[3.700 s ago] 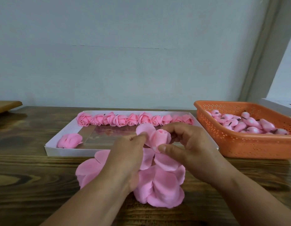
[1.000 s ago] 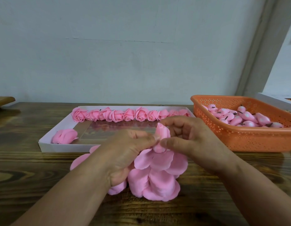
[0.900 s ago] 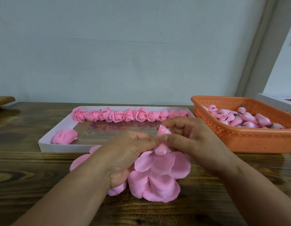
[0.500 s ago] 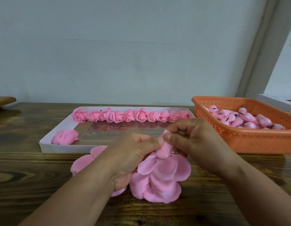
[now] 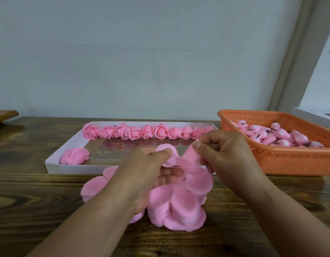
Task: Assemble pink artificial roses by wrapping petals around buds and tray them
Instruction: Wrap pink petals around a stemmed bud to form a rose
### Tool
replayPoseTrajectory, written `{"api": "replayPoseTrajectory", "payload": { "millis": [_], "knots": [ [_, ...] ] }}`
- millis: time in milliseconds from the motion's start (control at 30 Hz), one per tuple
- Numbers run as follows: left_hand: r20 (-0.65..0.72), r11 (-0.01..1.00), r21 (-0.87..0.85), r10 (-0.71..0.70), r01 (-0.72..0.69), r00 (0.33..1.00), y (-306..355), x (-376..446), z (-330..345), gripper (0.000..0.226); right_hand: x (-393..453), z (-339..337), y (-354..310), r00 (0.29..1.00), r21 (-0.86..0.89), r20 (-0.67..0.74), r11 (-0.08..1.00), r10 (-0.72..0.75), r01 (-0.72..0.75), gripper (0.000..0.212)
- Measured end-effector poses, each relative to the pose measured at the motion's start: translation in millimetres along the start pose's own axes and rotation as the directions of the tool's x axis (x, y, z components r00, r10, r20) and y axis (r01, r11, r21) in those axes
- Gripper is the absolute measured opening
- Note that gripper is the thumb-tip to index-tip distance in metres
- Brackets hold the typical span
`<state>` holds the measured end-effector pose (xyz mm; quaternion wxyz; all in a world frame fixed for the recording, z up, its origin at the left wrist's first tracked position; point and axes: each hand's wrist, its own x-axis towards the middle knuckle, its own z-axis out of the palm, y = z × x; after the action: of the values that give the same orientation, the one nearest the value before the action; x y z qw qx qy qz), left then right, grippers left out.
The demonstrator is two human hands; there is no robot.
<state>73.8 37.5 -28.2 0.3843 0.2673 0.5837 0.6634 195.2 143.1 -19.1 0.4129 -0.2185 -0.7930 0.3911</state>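
A strip of joined pink petals point(image 5: 177, 204) hangs from both hands down onto the wooden table. My left hand point(image 5: 147, 169) pinches one petal at the strip's upper end. My right hand point(image 5: 225, 153) pinches the petal beside it; the bud is hidden inside the fingers. Just behind my hands lies the white tray point(image 5: 73, 145), with a row of finished pink roses point(image 5: 145, 131) along its far edge and one flatter rose point(image 5: 74, 155) in its near left corner.
An orange perforated basket point(image 5: 293, 160) holding several pink buds point(image 5: 277, 135) stands at the right, close to my right hand. More loose petals point(image 5: 94, 188) lie under my left wrist. A wooden board's edge point(image 5: 4, 115) shows far left. A wall rises behind the table.
The bud that stood up between my fingertips is no longer visible. My hands have drawn slightly apart, each pinching a petal, and the upper petals have spread open between them.
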Motion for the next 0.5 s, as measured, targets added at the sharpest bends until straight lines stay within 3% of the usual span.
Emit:
{"api": "replayPoseTrajectory", "payload": {
  "millis": [167,367,500],
  "knots": [
    [-0.122,0.991,0.121,0.062,-0.047,0.991,0.3,0.5,2.2,0.019,-6.7,-1.5,-9.2,0.979,0.022,0.146,0.99,-0.144,0.143,0.018],
    [-0.012,0.993,0.086,0.077,-0.075,0.997,2.3,-5.8,3.5,0.024,-7.4,-1.6,-7.1,0.956,-0.164,0.189,0.952,-0.226,0.257,0.014],
    [0.016,0.981,0.13,0.14,-0.141,0.99,-1.3,-3.6,2.0,0.027,-5.9,-1.1,-5.6,0.975,-0.224,0.112,0.951,-0.191,0.212,0.014]
  ]
}}
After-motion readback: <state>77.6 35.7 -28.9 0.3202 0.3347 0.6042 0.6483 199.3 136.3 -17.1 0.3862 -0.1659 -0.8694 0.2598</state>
